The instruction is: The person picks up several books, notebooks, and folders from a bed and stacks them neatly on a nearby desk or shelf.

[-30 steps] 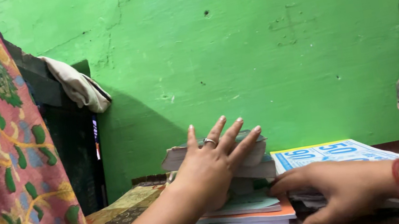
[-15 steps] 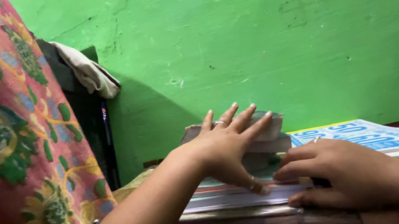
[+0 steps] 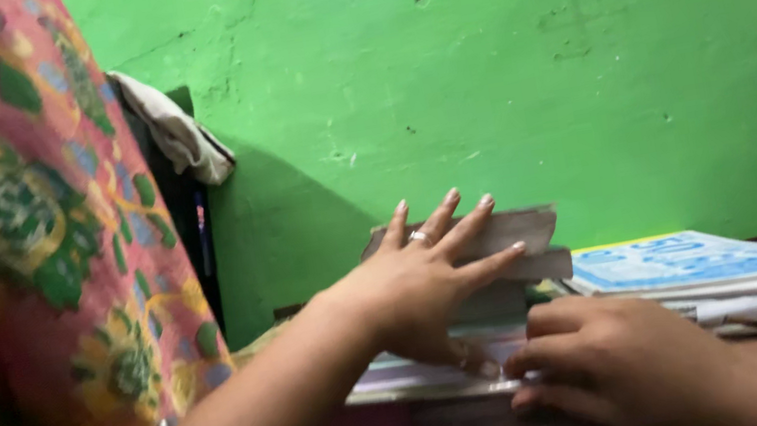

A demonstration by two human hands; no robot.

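Green plaster wall (image 3: 528,68) is filling the background, with a patterned pink cloth (image 3: 20,250) hanging at your 9 o'clock and a pale rag (image 3: 179,133) draped over a dark frame beside it. Your left hand (image 3: 421,287) is lying flat with fingers spread against the near side of a stack of thick books (image 3: 516,252), thumb down on the thin notebooks (image 3: 414,375) underneath; it is pressing, not gripping. Your right hand (image 3: 604,360) is curling loosely, fingers bent, at the front edge of the same pile at 5 o'clock, touching the lowest sheets. Since a second ago the left hand has been sliding lower and flatter along the stack, and the right hand has been drawing in closer, so the pile is now being squared between them. At 3 o'clock a blue-covered booklet (image 3: 690,260) is resting on more papers, just beside the stack.
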